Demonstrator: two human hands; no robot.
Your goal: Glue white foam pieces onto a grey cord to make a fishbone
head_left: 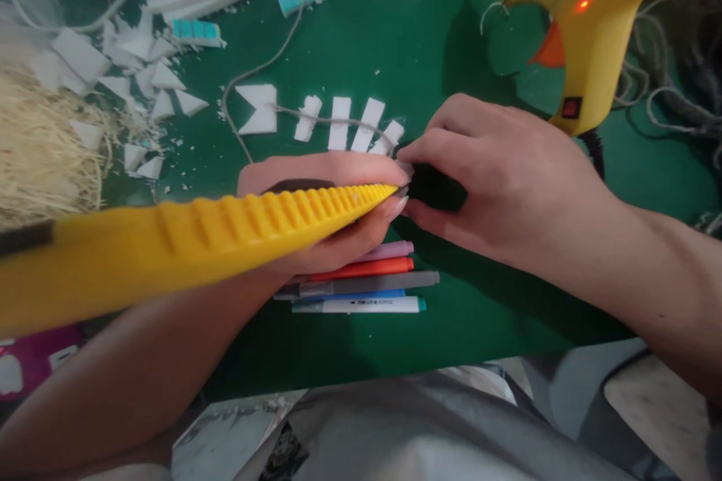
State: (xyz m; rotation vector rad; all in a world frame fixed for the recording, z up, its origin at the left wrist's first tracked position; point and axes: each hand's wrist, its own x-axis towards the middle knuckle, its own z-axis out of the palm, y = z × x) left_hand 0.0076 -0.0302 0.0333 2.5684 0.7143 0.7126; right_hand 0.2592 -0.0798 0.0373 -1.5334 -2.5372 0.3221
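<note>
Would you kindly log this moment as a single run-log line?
left hand: holds yellow utility knife | right hand: pinches at knife tip, black part | under hands: markers | behind: glue gun, light on

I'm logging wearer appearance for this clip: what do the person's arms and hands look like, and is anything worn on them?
Both forearms are bare: no sleeves, gloves or watch in view. The left hand shows longish nails; no rings are visible on it or on the right hand.

Left hand [332, 210] grips a yellow cutter [186, 240]; right hand [496, 173] pinches its tip, perhaps the blade, above markers [361, 287].
</note>
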